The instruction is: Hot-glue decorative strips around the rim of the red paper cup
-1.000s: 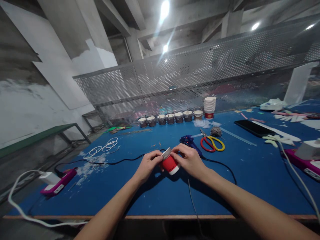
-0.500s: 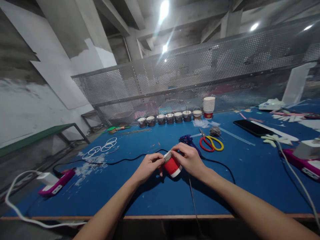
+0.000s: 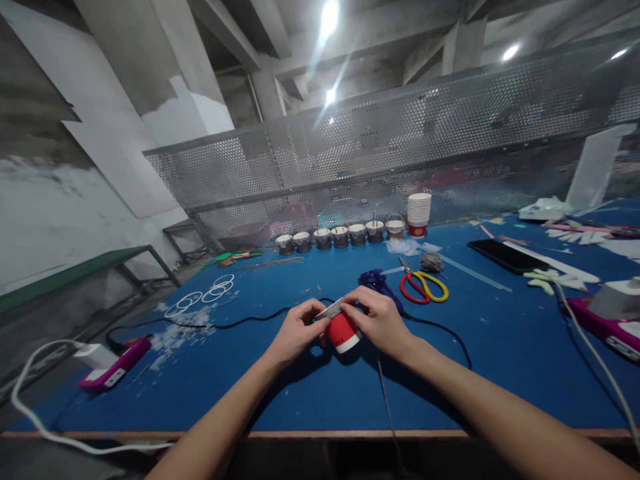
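A small red paper cup (image 3: pixel 342 332) with a white rim is held bottom-up just above the blue table (image 3: pixel 280 393). My left hand (image 3: pixel 295 331) grips its left side and my right hand (image 3: pixel 379 320) grips its right side. The fingertips of both hands pinch a flat pale piece (image 3: pixel 330 309) lying across the cup's upturned base. A thin dark wire (image 3: pixel 384 393) lies on the table under my right wrist.
Red and yellow scissors (image 3: pixel 424 286) and a blue glue gun (image 3: pixel 376 281) lie just behind my hands. A row of small filled cups (image 3: pixel 340 236) and a stack of paper cups (image 3: pixel 419 213) stand at the back. A pink power strip (image 3: pixel 114 371) lies left, a black phone (image 3: pixel 500 255) right.
The cup has tilted back from leaning right to nearly bottom-up, and the pale piece now lies flatter across its base. Both hands stay in place.
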Motion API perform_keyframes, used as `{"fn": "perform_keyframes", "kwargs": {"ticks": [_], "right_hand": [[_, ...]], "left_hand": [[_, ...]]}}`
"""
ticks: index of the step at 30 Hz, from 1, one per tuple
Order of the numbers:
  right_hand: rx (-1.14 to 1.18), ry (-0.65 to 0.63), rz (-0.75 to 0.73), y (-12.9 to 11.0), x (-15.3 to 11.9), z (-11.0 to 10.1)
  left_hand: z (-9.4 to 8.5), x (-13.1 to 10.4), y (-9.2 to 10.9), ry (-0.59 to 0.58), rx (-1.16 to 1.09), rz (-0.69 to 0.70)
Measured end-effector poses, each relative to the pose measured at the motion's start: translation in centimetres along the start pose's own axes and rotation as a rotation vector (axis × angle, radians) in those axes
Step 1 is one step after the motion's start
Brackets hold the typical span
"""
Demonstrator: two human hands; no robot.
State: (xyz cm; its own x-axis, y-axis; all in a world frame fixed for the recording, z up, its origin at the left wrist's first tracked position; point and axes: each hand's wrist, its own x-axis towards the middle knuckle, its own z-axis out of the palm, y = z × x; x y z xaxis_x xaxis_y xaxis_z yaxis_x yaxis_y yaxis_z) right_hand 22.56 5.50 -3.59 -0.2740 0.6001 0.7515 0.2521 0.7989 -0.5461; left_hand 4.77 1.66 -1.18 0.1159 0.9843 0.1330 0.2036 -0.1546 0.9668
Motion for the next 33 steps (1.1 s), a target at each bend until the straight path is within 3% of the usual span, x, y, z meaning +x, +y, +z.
{"fn": "perform_keyframes", "kwargs": {"ticks": [8, 14, 20, 23, 25, 28, 33], "right_hand": [[-0.024, 0.004, 0.024, 0.2, 0.0, 0.0], [-0.060, 0.034, 0.058, -0.4, 0.4, -0.9], [-0.024, 0.230, 0.023, -1.8, 1.4, -3.9], [-0.020, 0.333, 0.108, -2.3, 1.7, -6.4], [-0.010, 0.294, 0.189, -2.2, 1.5, -7.9], [-0.028, 0.099, 0.282, -1.1, 0.9, -9.3], [-0.267, -0.191, 0.375, 2.7, -0.3, -8.2]], "left_hand": [[-0.3, 0.1, -0.2, 0.025, 0.008, 0.034], [-0.8, 0.4, -0.9, 0.122, -0.064, 0.072], [-1.2, 0.7, -1.1, 0.168, -0.129, 0.048], [-1.4, 0.8, -1.2, 0.167, -0.136, 0.075], [-1.4, 0.8, -1.3, 0.166, -0.144, 0.093], [-1.1, 0.8, -1.2, 0.157, -0.159, 0.098], [-0.6, 0.7, -0.9, 0.109, -0.132, 0.066]]}}
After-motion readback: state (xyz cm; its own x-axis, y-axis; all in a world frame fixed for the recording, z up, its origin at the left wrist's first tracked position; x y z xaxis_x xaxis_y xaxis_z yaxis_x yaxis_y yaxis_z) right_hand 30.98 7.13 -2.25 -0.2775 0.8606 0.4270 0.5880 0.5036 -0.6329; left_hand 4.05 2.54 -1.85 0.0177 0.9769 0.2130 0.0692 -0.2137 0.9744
